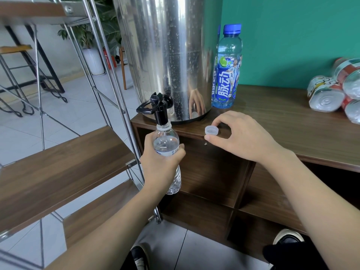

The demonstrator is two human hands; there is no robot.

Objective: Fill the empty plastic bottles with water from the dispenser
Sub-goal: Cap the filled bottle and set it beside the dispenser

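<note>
My left hand [161,164] is wrapped around the middle of the clear bottle [167,152], fingers curled over its front, holding its open neck right up under the black tap [160,112] of the steel dispenser [167,55]. My right hand [241,137] pinches the bottle's white cap [211,130] between thumb and fingertips, at the front edge of the wooden cabinet [292,129].

To fill well, I judge I should keep the neck centred under the spout and the bottle upright, set the cap down open side up within reach, then free the right hand for the tap lever. A steady, light squeeze matters; the thin plastic will buckle and spill if I clench.

A blue-capped labelled bottle [227,71] stands just beside the dispenser, and more bottles [335,88] lie on their sides at the cabinet's right end, partly cut off.

I cannot tell whether water is flowing, nor how full the bottle is: my hand covers its middle. Whether the cap touches the cabinet is unclear.
</note>
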